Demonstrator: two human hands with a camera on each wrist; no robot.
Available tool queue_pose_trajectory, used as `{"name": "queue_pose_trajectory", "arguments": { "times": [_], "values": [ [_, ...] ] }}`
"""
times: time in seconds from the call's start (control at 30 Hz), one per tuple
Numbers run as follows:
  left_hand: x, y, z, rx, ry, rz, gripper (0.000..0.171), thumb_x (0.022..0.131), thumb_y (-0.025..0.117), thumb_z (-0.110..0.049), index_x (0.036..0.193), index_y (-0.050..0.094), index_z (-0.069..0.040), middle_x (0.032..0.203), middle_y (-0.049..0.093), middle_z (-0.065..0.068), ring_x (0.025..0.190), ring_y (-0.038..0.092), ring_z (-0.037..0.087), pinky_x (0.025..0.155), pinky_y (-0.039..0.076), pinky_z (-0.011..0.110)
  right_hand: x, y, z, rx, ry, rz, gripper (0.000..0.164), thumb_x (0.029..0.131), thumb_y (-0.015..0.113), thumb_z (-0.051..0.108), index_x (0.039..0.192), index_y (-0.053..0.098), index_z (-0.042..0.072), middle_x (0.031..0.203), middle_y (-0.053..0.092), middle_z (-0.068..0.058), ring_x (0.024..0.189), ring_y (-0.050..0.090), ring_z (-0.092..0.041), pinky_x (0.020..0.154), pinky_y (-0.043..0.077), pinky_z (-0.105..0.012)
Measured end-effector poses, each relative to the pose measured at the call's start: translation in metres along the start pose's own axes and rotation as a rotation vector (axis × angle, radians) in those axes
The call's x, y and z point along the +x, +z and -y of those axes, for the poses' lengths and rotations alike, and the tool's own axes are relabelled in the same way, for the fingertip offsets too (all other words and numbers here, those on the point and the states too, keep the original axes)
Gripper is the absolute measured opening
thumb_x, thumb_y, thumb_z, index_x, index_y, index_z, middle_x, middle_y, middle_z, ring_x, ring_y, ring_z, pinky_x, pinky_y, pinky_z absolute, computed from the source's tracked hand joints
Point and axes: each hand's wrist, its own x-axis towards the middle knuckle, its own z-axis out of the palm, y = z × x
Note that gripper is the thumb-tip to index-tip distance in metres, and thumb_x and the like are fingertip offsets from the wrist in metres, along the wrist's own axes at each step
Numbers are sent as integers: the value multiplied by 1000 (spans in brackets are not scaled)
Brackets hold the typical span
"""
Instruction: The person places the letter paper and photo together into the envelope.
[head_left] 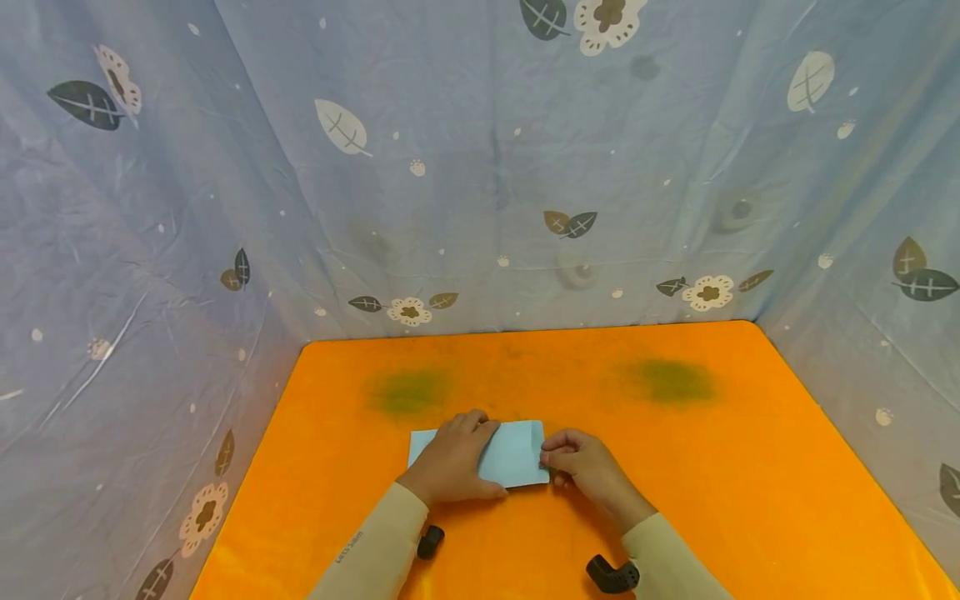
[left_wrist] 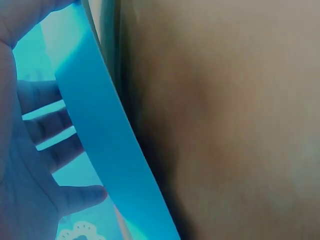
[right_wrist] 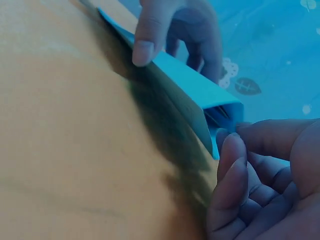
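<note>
A folded light blue paper (head_left: 513,457) lies across the middle of the orange table. In the right wrist view its near end gapes slightly, with folded layers showing inside the blue paper (right_wrist: 197,89). My left hand (head_left: 452,462) spans the paper and grips it, thumb at the near edge and fingers over the far edge. Fingers of the left hand (left_wrist: 35,145) reach the paper's long edge (left_wrist: 105,120) in the left wrist view. At the right end, my right hand (head_left: 588,473) pinches the paper's end between thumb and forefinger; part of this contact is hidden.
The orange table (head_left: 712,467) bears two dark greenish smudges (head_left: 671,381) toward the back. A blue-grey curtain (head_left: 450,183) with leaves and flowers encloses the back and both sides. Black devices (head_left: 613,575) sit at both wrists.
</note>
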Motion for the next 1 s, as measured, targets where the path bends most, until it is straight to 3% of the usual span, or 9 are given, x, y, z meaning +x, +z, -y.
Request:
{"name": "queue_pose_trajectory", "arguments": {
  "times": [0.33,0.53,0.83,1.0],
  "values": [
    [-3,0,10,-4,-7,-11,102,82,89,-67,160,53,-12,147,53,8,130,51,30,111,44,53,-4,-19,-4,94,32,-52,27,109,69,16,123,67,-8,108,70,-21,80,66,-31,72,58,-38],
    [-5,5,14,-5,-12,-9,98,83,90,-65,159,54,-15,147,52,7,131,50,31,112,42,54,-4,-24,-4,122,36,-85,28,109,69,15,122,66,-9,106,69,-19,82,66,-31,75,60,-40],
    [-8,3,13,-14,-8,-21,76,84,90,-62,142,65,-19,146,52,8,132,50,32,113,41,55,-5,-27,-3,134,45,-99,24,110,67,15,120,66,-7,105,71,-20,84,66,-32,74,60,-38],
    [-11,3,13,-26,-23,-11,75,86,88,-62,144,65,-19,149,51,9,135,49,33,115,40,56,-7,-29,-2,111,46,-115,24,111,64,15,121,67,-7,106,71,-19,86,67,-32,75,59,-38]
  ]
}}
